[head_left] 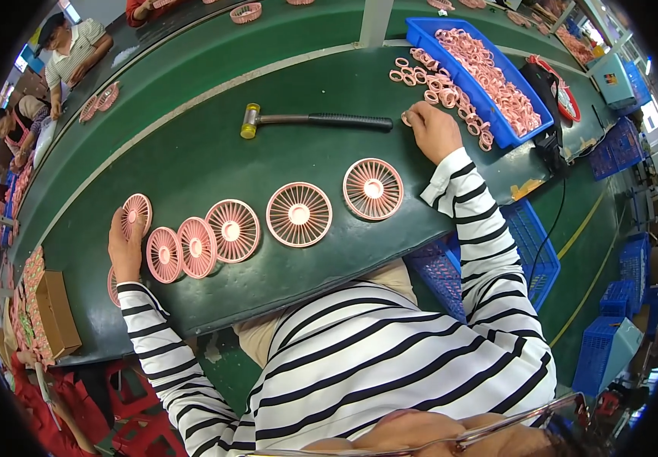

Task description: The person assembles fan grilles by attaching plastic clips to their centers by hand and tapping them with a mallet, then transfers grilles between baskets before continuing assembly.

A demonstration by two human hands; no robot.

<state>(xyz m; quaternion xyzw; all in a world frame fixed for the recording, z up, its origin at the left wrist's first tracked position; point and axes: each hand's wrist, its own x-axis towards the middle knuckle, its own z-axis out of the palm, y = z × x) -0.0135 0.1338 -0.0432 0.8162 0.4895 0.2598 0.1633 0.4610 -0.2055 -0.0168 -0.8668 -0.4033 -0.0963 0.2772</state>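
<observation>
My left hand (124,247) is closed on the edge of a pink round fan grille (137,216) at the left of the green worktable. Part of another grille (113,286) shows beside that wrist. Several more pink grilles lie in a row to the right, such as one overlapping its neighbours (197,247), a middle one (299,215) and the rightmost (373,189). My right hand (434,131) is pinched on a small pink ring (406,119), mostly hidden by the fingers, next to a scatter of loose pink rings (447,93).
A hammer (313,119) with yellow faces and a black grip lies beyond the grilles. At the right stands a blue bin (512,139) heaped with pink rings. A cardboard box (57,314) sits at the left end. Beyond runs a green conveyor (192,68); people work across it.
</observation>
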